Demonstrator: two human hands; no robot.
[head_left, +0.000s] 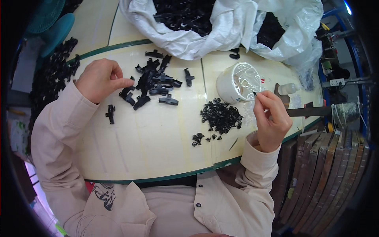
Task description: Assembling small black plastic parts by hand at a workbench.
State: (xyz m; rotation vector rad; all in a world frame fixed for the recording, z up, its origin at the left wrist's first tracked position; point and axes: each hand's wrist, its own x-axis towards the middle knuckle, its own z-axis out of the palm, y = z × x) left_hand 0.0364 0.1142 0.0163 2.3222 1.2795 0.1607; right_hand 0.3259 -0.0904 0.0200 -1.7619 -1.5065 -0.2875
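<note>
My left hand [98, 81] hovers at the left edge of a loose pile of black plastic clips [148, 79]. Its fingers are curled, the thumb reaching out by a dark clip [127, 96], and I see nothing clearly held. My right hand [273, 118] is closed in a pinch beside a white tub [227, 85] with clear film inside. A tiny black piece shows at its fingertips, too small to make out fully. Left of this hand lies a heap of small round black plastic parts [222, 116], with a few strays [198, 138] near it.
A large white sack [173, 41] of black parts stands at the back, next to a clear plastic bag [294, 47] holding more. Black pieces [53, 75] are heaped at far left by a green basket [59, 33]. Brown boards [323, 170] stand at right below a dark bar [310, 111].
</note>
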